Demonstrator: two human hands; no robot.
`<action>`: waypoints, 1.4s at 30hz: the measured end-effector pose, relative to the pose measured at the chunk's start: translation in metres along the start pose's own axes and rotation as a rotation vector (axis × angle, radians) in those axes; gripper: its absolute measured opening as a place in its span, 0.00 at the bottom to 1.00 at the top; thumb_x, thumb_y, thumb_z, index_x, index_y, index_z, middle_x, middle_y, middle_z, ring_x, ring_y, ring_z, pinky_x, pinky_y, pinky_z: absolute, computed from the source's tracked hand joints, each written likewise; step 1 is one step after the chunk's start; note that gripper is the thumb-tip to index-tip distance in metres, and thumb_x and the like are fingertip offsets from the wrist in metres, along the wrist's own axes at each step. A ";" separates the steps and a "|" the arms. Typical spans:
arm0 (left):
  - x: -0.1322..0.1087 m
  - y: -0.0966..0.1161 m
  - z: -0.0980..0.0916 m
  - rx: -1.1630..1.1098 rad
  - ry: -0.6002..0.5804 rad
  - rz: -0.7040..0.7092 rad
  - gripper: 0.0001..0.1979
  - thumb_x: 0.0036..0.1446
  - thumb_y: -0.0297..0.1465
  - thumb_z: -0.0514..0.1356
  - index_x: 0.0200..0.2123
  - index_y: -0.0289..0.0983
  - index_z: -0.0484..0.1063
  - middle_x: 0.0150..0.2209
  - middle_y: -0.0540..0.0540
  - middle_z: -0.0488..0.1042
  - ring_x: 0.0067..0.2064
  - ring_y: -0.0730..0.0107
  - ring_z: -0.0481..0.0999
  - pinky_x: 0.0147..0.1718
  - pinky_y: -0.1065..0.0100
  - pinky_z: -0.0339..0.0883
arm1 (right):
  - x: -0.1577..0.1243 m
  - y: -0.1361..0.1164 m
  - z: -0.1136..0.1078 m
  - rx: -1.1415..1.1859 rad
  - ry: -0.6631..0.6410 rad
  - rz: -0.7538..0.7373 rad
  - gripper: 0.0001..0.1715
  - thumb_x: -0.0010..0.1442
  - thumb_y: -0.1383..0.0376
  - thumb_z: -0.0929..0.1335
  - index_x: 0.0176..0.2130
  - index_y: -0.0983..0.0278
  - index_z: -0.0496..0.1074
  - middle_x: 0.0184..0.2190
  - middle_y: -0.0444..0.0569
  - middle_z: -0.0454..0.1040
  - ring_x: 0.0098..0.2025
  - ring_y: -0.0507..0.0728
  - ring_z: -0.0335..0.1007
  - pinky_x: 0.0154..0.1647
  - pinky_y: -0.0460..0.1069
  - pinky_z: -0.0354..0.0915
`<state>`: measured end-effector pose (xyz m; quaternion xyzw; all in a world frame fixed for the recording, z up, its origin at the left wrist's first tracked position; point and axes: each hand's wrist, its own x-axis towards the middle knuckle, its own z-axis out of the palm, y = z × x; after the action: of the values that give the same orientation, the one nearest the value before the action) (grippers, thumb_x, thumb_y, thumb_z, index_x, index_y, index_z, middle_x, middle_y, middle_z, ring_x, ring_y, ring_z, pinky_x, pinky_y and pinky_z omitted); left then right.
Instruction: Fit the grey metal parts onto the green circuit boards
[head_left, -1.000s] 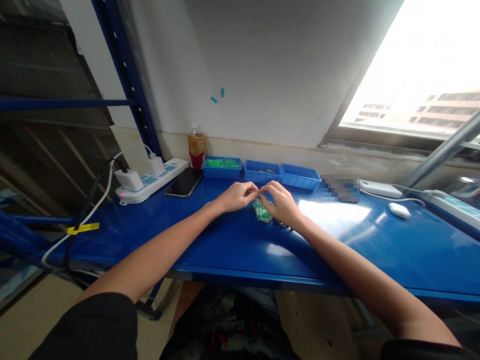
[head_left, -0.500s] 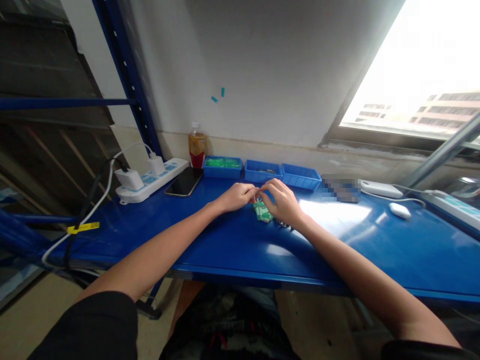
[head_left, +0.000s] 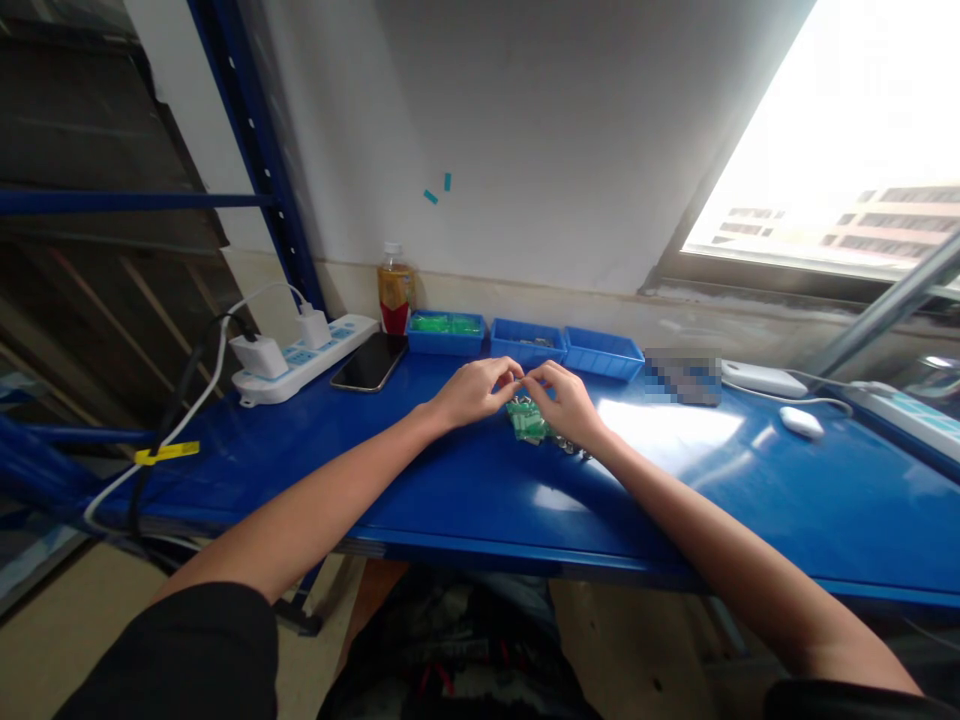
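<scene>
My left hand (head_left: 480, 389) and my right hand (head_left: 562, 401) meet at their fingertips above the blue table. Both are closed in a pinch, and a small metallic-looking piece between them is too tiny to name. Just below the fingers lies a heap of green pieces (head_left: 529, 421), partly covered by my right hand. Small shiny metal parts (head_left: 574, 449) sit by my right wrist, beside the green heap.
Along the wall stand a blue bin (head_left: 445, 341) of green pieces, a second bin (head_left: 527, 352) with metal bits and a third bin (head_left: 604, 362). A drink bottle (head_left: 395, 291), phone (head_left: 370, 362) and power strip (head_left: 304, 362) are left; a white case (head_left: 800, 421) is right.
My fingers have shifted slightly; the right fingertips have drawn into a tighter pinch against the left ones. More of the green heap shows beneath them.
</scene>
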<state>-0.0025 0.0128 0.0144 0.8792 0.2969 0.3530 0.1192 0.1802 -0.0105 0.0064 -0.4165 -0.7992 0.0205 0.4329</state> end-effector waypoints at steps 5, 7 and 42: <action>0.001 -0.002 0.000 -0.031 0.014 0.021 0.12 0.61 0.36 0.54 0.42 0.35 0.69 0.34 0.46 0.75 0.36 0.69 0.74 0.37 0.69 0.66 | 0.002 -0.002 -0.001 0.077 0.008 0.084 0.13 0.61 0.58 0.63 0.30 0.63 0.70 0.29 0.47 0.73 0.32 0.55 0.68 0.34 0.49 0.63; 0.001 -0.002 0.000 -0.021 0.021 0.041 0.11 0.60 0.36 0.55 0.42 0.35 0.69 0.35 0.46 0.75 0.37 0.68 0.74 0.38 0.69 0.66 | 0.002 -0.003 -0.001 0.143 -0.004 0.161 0.14 0.60 0.57 0.63 0.30 0.64 0.71 0.29 0.47 0.74 0.32 0.54 0.68 0.33 0.48 0.63; 0.004 0.007 0.011 -0.328 0.135 -0.168 0.13 0.59 0.37 0.55 0.38 0.33 0.73 0.34 0.45 0.78 0.35 0.67 0.77 0.35 0.70 0.69 | 0.003 0.002 -0.004 0.157 0.087 0.170 0.12 0.59 0.58 0.64 0.37 0.64 0.70 0.27 0.47 0.72 0.30 0.55 0.69 0.33 0.49 0.65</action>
<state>0.0104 0.0102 0.0120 0.7944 0.3151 0.4436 0.2700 0.1831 -0.0085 0.0100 -0.4479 -0.7374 0.1014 0.4953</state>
